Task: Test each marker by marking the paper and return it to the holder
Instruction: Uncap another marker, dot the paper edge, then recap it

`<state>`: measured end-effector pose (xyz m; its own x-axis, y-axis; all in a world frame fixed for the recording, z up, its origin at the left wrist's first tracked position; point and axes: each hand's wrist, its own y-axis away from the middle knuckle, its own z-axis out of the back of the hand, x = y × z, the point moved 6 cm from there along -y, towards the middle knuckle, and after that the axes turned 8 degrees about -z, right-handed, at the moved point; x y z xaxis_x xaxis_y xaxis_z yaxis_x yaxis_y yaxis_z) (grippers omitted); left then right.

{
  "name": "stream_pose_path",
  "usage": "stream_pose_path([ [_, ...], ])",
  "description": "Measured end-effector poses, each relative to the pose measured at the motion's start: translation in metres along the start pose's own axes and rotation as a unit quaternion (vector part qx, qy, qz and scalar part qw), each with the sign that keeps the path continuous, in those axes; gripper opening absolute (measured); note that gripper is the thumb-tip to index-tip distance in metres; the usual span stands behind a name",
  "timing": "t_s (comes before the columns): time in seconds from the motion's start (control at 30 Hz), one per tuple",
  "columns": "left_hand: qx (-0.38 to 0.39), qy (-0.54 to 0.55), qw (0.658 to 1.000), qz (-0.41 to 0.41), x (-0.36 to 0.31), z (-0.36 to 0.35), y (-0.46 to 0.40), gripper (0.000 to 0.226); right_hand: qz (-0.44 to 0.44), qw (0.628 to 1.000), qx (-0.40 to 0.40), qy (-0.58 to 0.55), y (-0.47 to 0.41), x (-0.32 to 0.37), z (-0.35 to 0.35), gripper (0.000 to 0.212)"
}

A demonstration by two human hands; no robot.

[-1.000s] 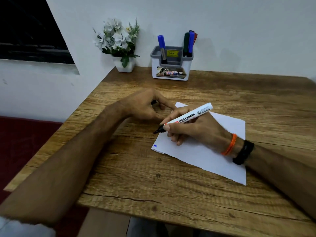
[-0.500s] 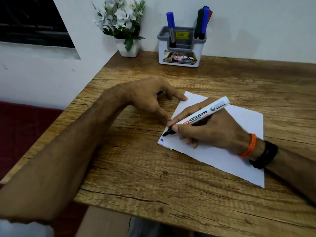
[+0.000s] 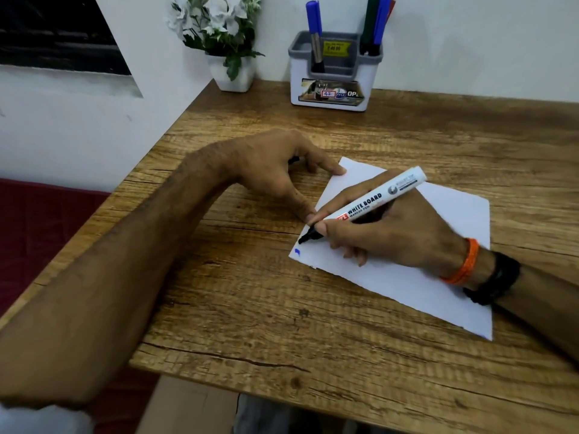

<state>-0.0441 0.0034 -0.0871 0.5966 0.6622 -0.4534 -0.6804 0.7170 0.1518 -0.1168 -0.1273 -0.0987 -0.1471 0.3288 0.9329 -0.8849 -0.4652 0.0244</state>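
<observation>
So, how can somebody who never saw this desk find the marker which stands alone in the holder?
Look at the white and grey holder against the back wall, right of the flower pot. The blue-capped marker stands alone in its left compartment; the other markers crowd together in the right one.

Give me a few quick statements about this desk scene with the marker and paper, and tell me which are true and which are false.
1. The right hand grips a white board marker with its tip at the paper. True.
2. The marker in the hand has its cap on. False: the black tip is bare.
3. The paper already carries a small blue mark near its corner. True.
4. The holder stands empty. False: several markers stand in it, among them a blue marker.
5. The left hand rests at the paper's edge. True.
</observation>
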Motion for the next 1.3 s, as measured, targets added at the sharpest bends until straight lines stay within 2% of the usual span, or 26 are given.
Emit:
stream_pose_path([
  [1.3,-0.008,0.009,1.0,-0.008,-0.0012,0.0001,0.0006,0.089,-0.005,1.0,-0.01,0.018,0.0007,0.0002,0.0019,0.007],
])
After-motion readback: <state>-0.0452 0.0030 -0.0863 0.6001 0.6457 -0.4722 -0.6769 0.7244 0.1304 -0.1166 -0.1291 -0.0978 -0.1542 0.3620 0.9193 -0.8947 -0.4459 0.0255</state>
